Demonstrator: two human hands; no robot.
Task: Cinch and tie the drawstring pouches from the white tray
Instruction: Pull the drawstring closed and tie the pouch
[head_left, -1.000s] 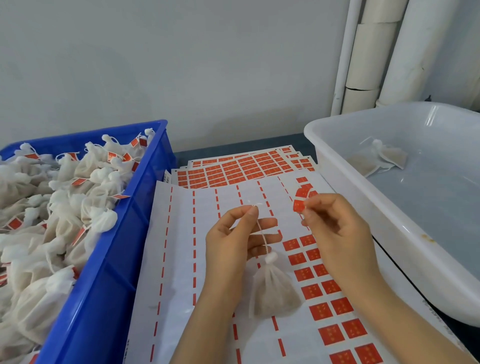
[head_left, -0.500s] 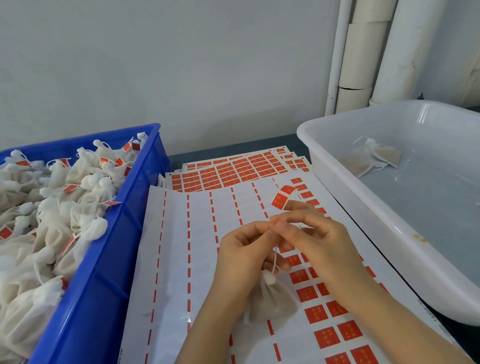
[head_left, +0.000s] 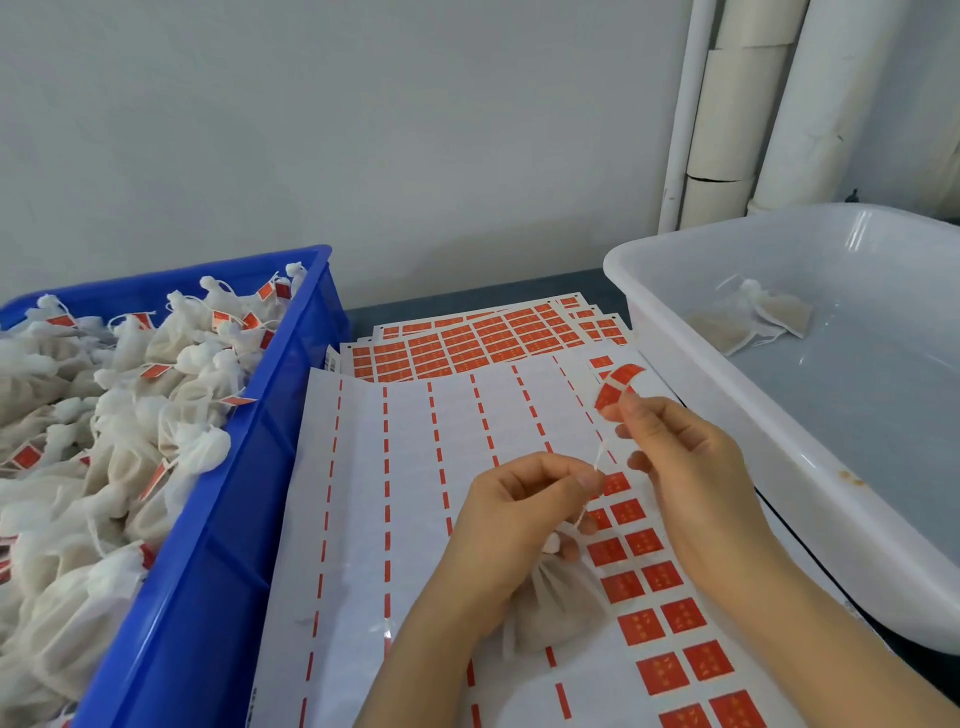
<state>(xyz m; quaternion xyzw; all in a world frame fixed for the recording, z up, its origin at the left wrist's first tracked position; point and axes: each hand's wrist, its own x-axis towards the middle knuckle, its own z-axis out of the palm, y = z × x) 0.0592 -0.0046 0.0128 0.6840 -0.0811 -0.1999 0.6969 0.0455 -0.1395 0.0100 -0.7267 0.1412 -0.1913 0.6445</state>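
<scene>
So half a second back both hands were bunched together right over the string; now they've pulled apart a bit. The left hand (head_left: 519, 514) has thumb and forefinger clamped on the drawstring (head_left: 600, 457). The right hand (head_left: 685, 467) has its fingers pinched on a red sticker (head_left: 618, 387), lifted up and away. The string runs taut from the left pinch up towards the right hand. My guess is the sticker is being folded onto the string end as a tag, though I can't tell if it's stuck yet.

The pouch (head_left: 556, 608) hangs under the left hand, just above the sticker sheet (head_left: 415, 493). Its neck is already cinched into a little puff. It's thin, gauzy off-white fabric, lumpy with brownish filling. The sticker is glossy and curls in an arc, with a pale band across it.

Two flat pouches (head_left: 753, 322) are left in the smooth white tray (head_left: 831, 525). The blue crate (head_left: 223, 519) is heaped with tagged pouches (head_left: 104, 415), so it's nearly all done, I reckon.
</scene>
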